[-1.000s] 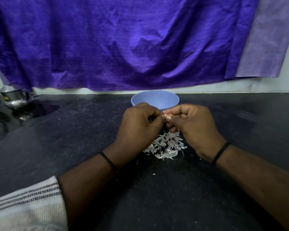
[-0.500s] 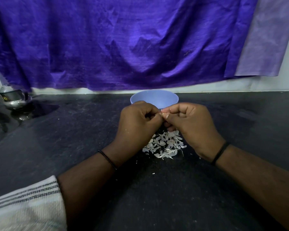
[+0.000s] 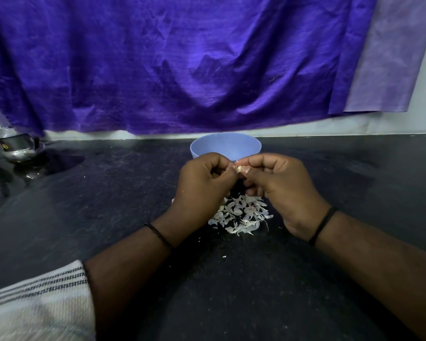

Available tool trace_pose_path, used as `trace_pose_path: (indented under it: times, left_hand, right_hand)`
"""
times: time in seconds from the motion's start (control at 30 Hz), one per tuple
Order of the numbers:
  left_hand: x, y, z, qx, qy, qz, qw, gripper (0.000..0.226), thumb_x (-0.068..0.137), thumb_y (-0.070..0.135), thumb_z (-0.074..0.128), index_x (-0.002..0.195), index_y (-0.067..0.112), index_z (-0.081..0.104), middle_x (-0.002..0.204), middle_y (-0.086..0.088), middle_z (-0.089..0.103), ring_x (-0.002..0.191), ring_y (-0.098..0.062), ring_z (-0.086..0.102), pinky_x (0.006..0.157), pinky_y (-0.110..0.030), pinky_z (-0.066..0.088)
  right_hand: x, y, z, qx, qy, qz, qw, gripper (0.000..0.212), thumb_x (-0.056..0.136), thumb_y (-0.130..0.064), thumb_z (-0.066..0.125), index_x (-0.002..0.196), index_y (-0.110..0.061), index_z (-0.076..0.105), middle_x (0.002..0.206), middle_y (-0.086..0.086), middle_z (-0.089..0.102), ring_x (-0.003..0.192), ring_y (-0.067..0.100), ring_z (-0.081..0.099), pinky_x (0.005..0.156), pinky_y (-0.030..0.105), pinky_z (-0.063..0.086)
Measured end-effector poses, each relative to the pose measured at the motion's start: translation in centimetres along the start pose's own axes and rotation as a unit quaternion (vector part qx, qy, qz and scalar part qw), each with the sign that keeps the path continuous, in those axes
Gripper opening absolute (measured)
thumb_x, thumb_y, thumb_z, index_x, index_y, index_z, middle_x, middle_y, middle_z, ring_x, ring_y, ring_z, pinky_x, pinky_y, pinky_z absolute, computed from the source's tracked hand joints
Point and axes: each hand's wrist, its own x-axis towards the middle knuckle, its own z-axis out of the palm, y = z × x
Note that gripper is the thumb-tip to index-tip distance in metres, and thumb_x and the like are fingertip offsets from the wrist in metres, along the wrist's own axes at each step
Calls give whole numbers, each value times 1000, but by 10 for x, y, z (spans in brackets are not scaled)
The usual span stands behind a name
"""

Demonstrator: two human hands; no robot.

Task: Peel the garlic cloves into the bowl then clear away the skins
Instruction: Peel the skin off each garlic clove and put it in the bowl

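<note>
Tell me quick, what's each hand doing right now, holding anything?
Left hand: fingers curled, pinching the garlic clove.
Right hand: fingers curled, pinching the same garlic clove from the other side.

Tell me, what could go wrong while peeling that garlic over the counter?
The garlic clove is pinched between the left hand and right hand, held just in front of the blue bowl, not above it. If it slips, it may land in the skins instead. The loose skins lie in a light pile on the dark counter; a sleeve or breath could scatter them.
</note>
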Motion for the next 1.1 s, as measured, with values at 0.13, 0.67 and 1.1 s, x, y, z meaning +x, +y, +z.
trace_pose_path:
  times: [0.13, 0.67, 1.1]
  left_hand:
    - [0, 0, 0, -39, -17, -35, 999, 12, 94, 11, 62, 85, 4, 68, 52, 5, 59, 43, -6, 54, 43, -24, 46]
    - [1, -2, 1, -64, -22, -65, 996, 12, 95, 9, 61, 84, 4, 66, 55, -2, 60, 45, -11, 54, 41, -25, 45]
    - [2, -3, 2, -102, -10, -85, 991, 14, 93, 7, 63, 80, 3, 68, 56, -9, 63, 46, -19, 55, 43, -27, 45]
  right_hand:
    - [0, 0, -1, 10, -3, 12, 1000, 9, 88, -6, 71, 95, -9, 76, 86, 8, 76, 71, 13, 64, 62, 25, 56]
    - [-3, -5, 0, 42, -12, 42, 998, 7, 87, -7, 72, 93, -3, 73, 80, 7, 74, 68, 14, 67, 60, 26, 58]
    - [-5, -9, 0, 96, -12, 81, 992, 14, 83, 1, 74, 96, -1, 70, 83, 14, 76, 74, 20, 74, 66, 26, 61]
